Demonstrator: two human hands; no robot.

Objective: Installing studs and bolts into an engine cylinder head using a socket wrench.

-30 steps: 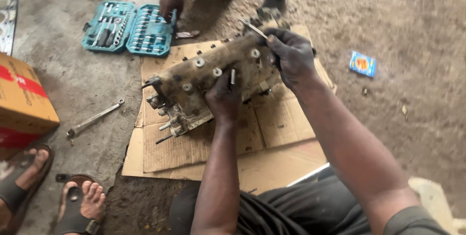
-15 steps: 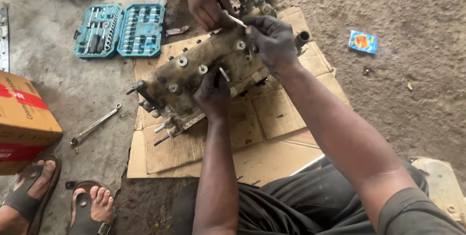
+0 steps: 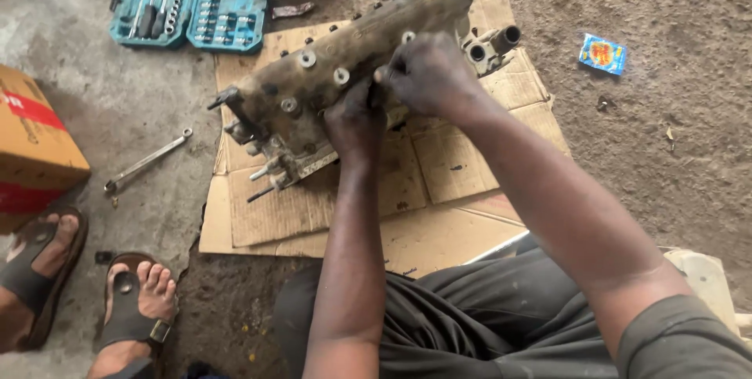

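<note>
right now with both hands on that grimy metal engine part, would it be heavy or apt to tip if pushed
The engine part looks like thick cast metal, so probably heavy and stiff. It lies on flattened cardboard, so it may slide. Its grimy surface could be slippery under the left hand and right hand.

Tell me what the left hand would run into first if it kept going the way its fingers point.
The left hand points up and away, and its fingers already rest on the grimy engine casting. Going on, it would press straight into that metal beside the right hand.
</note>
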